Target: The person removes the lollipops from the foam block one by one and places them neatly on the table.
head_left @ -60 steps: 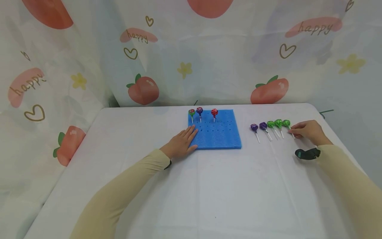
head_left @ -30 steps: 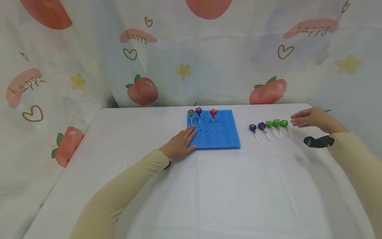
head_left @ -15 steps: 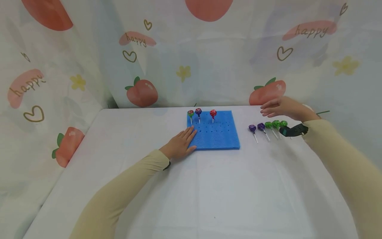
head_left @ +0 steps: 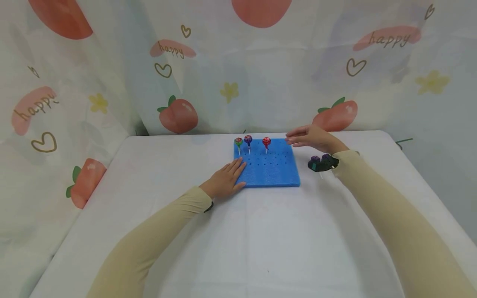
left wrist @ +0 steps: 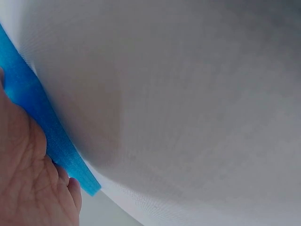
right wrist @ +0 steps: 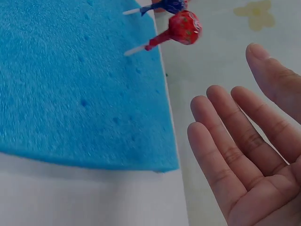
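Observation:
A blue foam board (head_left: 272, 174) with small holes lies on the white table. Along its far side stand a green-and-red lollipop (head_left: 239, 141), a purple lollipop (head_left: 248, 140) and a red lollipop (head_left: 266, 142), sticks down in the foam. My left hand (head_left: 225, 178) rests flat on the board's left edge. Over the far right corner hovers my right hand (head_left: 311, 137), fingers extended and holding nothing; the right wrist view shows its bare palm (right wrist: 263, 188) beside the red lollipop (right wrist: 185, 28).
Two purple lollipops (head_left: 315, 159) lie on the table right of the board, partly behind the dark wrist camera (head_left: 323, 163). The right sleeve (head_left: 372, 194) hides the green ones. A fruit-print curtain (head_left: 268, 82) hangs behind the table's far edge.
My right hand has let go of the rightmost green lollipop, lifted, and swept left over the row to the board's far right corner. The left hand has stayed on the board.

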A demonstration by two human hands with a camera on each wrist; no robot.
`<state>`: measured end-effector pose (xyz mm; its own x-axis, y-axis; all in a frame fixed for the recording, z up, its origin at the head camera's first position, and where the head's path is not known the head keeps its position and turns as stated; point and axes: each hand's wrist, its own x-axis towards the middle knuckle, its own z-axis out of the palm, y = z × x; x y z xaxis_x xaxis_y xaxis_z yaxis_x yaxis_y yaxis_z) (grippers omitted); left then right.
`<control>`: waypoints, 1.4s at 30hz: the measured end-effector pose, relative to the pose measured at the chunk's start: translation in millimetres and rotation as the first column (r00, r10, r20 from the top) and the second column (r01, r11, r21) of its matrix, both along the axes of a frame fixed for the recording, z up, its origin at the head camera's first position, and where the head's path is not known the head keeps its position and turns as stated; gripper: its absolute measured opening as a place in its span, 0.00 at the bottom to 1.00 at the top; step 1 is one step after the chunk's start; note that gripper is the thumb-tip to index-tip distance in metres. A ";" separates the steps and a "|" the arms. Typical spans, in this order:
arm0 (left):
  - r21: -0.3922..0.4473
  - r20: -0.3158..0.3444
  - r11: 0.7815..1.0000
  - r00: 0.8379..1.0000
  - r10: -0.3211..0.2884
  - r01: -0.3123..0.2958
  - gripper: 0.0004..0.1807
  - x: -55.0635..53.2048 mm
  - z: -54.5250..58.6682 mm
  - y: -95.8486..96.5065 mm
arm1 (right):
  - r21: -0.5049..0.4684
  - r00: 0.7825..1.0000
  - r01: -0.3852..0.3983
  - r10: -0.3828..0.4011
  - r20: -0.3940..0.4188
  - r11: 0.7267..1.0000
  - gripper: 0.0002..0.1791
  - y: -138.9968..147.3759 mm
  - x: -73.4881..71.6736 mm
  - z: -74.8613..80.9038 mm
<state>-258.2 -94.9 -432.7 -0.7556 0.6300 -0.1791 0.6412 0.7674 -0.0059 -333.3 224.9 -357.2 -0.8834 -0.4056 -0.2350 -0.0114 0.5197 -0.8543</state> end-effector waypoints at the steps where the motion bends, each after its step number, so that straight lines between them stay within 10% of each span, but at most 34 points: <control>1: 0.000 -0.001 1.000 1.000 0.002 -0.002 0.39 0.3 0.1 0.1 | -0.017 1.000 0.012 -0.012 0.009 1.000 0.28 -4.9 -1.1 -4.4; 21: 0.015 -0.013 1.000 1.000 0.005 -0.005 0.39 4.9 -1.1 0.4 | -0.105 0.985 0.165 -0.170 -0.038 0.981 0.31 -52.1 -8.9 -64.7; 42: 0.031 -0.001 0.999 1.000 0.011 -0.011 0.39 3.6 -0.2 1.6 | -0.156 0.976 0.212 -0.217 -0.011 0.965 0.29 -63.4 -2.9 -68.2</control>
<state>-254.5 -93.3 -432.9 -0.7625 0.6273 -0.1583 0.6330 0.7739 0.0172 -336.2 161.5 -425.3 -0.9588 -0.2350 -0.1595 0.0617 0.3759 -0.9246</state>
